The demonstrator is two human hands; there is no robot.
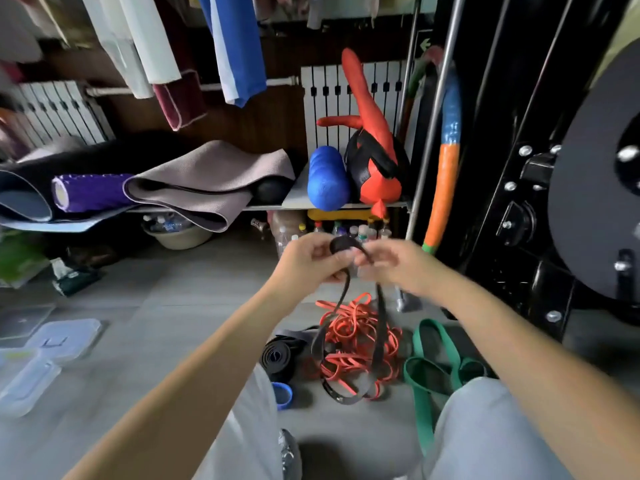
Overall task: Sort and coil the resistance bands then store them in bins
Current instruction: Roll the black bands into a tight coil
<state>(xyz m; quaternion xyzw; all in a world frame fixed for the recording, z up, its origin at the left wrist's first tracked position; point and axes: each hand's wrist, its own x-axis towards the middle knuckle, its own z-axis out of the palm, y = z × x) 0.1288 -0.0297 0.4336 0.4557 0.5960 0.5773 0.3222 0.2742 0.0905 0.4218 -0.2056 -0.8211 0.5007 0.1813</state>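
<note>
Tangling is the likeliest trouble from here. The black band hangs in two long strands from the hands down onto the heap of red bands on the floor. Its lower loop lies across that heap, though I cannot tell whether over or through it, so rolling it up may drag red loops along or snag. The left hand pinches the small rolled start of the black band between thumb and fingertips. The right hand, blurred, has its fingers curled on the same strap just beside the roll. With so small a roll and springy rubber, a slack pinch would probably let it unwind. The floor is smooth grey, and on it a coiled dark band lies beside the red heap, a blue band sits near the left knee, and a green band sprawls to the right. Clear bins and their lids lie well apart at the left. Beyond is a shelf with a grey mat and a blue roller on it, clothes hanging above it, and a black machine to the right.
</note>
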